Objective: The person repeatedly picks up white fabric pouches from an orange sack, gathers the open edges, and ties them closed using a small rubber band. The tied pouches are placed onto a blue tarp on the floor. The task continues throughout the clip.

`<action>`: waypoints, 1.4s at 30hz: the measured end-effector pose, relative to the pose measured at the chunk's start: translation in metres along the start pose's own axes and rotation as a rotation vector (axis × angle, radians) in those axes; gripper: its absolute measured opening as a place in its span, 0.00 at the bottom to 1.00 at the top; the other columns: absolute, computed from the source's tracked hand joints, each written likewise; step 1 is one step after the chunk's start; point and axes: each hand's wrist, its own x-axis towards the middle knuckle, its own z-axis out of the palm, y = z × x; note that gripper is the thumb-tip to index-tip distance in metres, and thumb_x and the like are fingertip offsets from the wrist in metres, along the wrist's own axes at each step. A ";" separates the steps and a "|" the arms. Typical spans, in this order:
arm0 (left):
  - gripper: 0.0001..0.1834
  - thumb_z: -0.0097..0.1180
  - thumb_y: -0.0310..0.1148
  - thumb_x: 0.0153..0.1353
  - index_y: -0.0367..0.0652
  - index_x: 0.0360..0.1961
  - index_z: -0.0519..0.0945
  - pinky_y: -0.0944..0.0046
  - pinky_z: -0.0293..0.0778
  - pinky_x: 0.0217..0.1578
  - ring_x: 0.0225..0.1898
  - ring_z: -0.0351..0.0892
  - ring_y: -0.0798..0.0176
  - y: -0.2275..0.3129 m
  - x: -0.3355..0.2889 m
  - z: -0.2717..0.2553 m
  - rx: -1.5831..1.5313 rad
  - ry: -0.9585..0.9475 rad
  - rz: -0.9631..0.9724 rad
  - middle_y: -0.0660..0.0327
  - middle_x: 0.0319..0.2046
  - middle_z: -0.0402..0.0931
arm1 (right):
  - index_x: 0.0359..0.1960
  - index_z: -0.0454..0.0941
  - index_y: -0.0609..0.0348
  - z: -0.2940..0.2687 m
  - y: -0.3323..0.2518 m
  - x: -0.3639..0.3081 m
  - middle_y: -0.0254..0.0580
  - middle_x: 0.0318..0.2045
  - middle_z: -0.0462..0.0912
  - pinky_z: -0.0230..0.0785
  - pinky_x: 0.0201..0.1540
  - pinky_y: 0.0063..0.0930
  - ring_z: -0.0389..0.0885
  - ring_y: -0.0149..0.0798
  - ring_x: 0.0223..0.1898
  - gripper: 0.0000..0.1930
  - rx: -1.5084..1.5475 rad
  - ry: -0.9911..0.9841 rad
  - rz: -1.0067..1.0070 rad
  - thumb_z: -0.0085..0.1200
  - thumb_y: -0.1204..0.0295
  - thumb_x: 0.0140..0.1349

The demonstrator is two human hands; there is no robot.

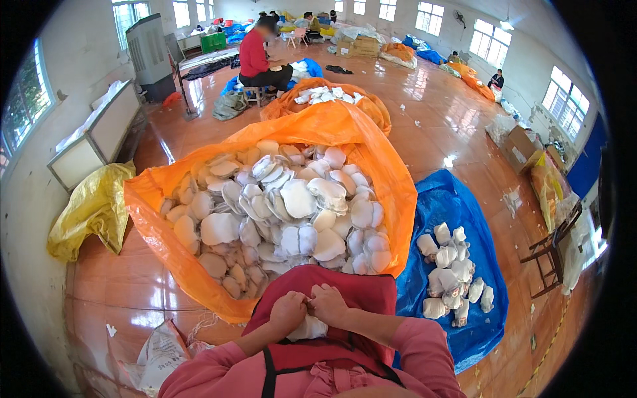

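Observation:
Over my lap, my left hand and my right hand meet with bent fingers pinched together. A white padded fabric piece hangs between them against my dark red apron; its upper end is hidden in the fingers. Right in front of my knees sits a big open orange sack full of flat, rounded white pads, several of them in bundles. On my right, a blue sheet or sack is spread out with a pile of stuffed white pieces on it.
A yellow sack slumps by the left wall, and a white printed bag lies near my left side. Ahead, a person in red sits on a stool beside another orange sack. A wooden chair stands at right.

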 end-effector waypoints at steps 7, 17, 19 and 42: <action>0.08 0.51 0.32 0.60 0.42 0.33 0.80 0.49 0.77 0.39 0.36 0.80 0.46 -0.006 -0.005 0.007 -0.025 -0.007 -0.065 0.51 0.33 0.78 | 0.28 0.82 0.57 0.026 0.002 0.006 0.53 0.30 0.80 0.73 0.38 0.50 0.81 0.58 0.35 0.11 0.285 -0.207 0.174 0.55 0.62 0.57; 0.09 0.51 0.32 0.58 0.41 0.32 0.81 0.49 0.77 0.39 0.36 0.81 0.47 -0.013 -0.009 0.017 -0.086 0.022 -0.077 0.50 0.33 0.79 | 0.30 0.82 0.63 0.048 0.001 0.007 0.58 0.30 0.81 0.73 0.38 0.50 0.82 0.59 0.36 0.12 0.365 -0.248 0.252 0.54 0.65 0.57; 0.09 0.52 0.32 0.58 0.40 0.32 0.82 0.50 0.78 0.38 0.36 0.81 0.47 -0.021 -0.013 0.021 -0.099 0.024 -0.060 0.50 0.33 0.80 | 0.29 0.82 0.62 0.047 0.001 0.007 0.58 0.30 0.81 0.73 0.38 0.49 0.82 0.58 0.36 0.12 0.428 -0.261 0.241 0.55 0.64 0.56; 0.21 0.60 0.40 0.45 0.38 0.39 0.80 0.43 0.64 0.57 0.59 0.67 0.54 0.044 0.001 -0.067 0.315 -0.115 0.169 0.55 0.50 0.73 | 0.26 0.79 0.60 0.032 -0.006 -0.003 0.49 0.27 0.77 0.69 0.34 0.40 0.78 0.49 0.31 0.09 0.773 0.194 0.245 0.63 0.67 0.53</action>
